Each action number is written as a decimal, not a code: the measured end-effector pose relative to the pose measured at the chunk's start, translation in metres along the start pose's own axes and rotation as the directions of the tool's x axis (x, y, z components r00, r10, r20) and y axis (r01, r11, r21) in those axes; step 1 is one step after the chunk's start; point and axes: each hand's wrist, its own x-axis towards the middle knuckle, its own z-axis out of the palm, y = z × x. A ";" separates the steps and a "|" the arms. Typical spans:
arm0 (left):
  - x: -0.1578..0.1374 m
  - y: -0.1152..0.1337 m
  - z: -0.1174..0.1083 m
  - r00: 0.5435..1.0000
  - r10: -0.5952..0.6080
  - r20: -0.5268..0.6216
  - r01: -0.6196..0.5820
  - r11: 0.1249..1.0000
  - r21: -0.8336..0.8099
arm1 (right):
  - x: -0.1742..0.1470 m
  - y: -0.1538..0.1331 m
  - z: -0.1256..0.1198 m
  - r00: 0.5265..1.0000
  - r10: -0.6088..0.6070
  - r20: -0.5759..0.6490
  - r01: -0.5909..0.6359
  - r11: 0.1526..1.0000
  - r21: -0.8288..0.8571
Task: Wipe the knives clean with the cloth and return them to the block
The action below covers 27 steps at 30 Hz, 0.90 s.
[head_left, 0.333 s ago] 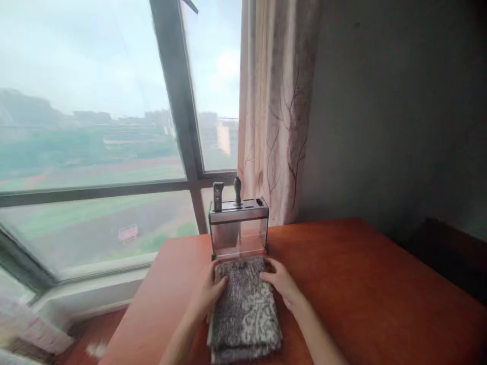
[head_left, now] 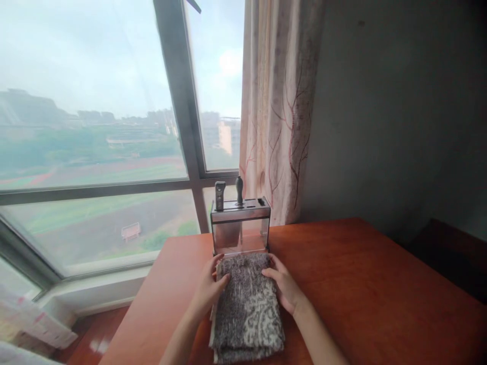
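A folded grey and white patterned towel (head_left: 247,304) lies in front of me on the reddish-brown table (head_left: 335,274), its short side facing me. My left hand (head_left: 211,286) grips the far left edge of the towel, thumb on top and fingers partly hidden behind it. On the opposite side my right hand (head_left: 283,284) holds the far right corner in the same manner. Just beyond the towel stands a clear-sided knife block (head_left: 240,215) with a dark-handled knife (head_left: 219,196) and a rounded black handle (head_left: 239,190) sticking up from its top.
A large window (head_left: 95,126) with a dark frame runs along the left and back. A light curtain (head_left: 281,111) with a branch pattern hangs behind the table. The dark wall (head_left: 388,111) is at the right. The table's left edge drops to a reddish floor (head_left: 99,329).
The towel's far edge, with both hands on it, is slightly higher and now overlaps the foot of the knife block. The whole view has shifted a little.
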 end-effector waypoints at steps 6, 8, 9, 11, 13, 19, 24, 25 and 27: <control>-0.003 0.013 0.008 0.996 -0.079 0.044 0.088 0.968 -0.234 | -0.003 -0.005 0.004 1.000 -0.009 0.023 0.006 0.991 0.130; -0.008 0.019 0.012 0.986 -0.140 0.089 0.162 0.931 -0.328 | -0.004 -0.007 0.005 0.998 -0.037 0.053 0.028 0.986 0.162; -0.010 0.022 0.015 0.976 -0.175 0.132 0.212 0.905 -0.370 | -0.004 -0.008 0.005 0.997 -0.050 0.062 0.038 0.983 0.179; -0.016 0.027 0.018 0.940 -0.246 0.234 0.327 0.845 -0.424 | -0.006 -0.010 0.006 0.995 -0.070 0.069 0.054 0.976 0.209; -0.022 0.031 0.020 0.897 -0.316 0.308 0.428 0.794 -0.432 | -0.007 -0.011 0.007 0.994 -0.081 0.067 0.064 0.972 0.228; -0.032 0.031 0.020 0.851 -0.280 0.443 0.482 0.751 -0.451 | -0.009 -0.013 0.009 0.994 -0.091 0.053 0.074 0.963 0.261; -0.033 0.029 0.028 0.864 -0.286 0.415 0.471 0.752 -0.462 | -0.005 -0.010 0.004 0.998 -0.066 0.006 0.063 0.972 0.227; -0.033 0.029 0.029 0.869 -0.297 0.396 0.470 0.746 -0.471 | -0.004 -0.008 0.002 0.999 -0.035 0.016 0.031 0.974 0.226; -0.030 0.029 0.029 0.880 -0.313 0.358 0.462 0.739 -0.490 | -0.003 -0.005 0.000 0.998 0.026 0.059 -0.039 0.971 0.234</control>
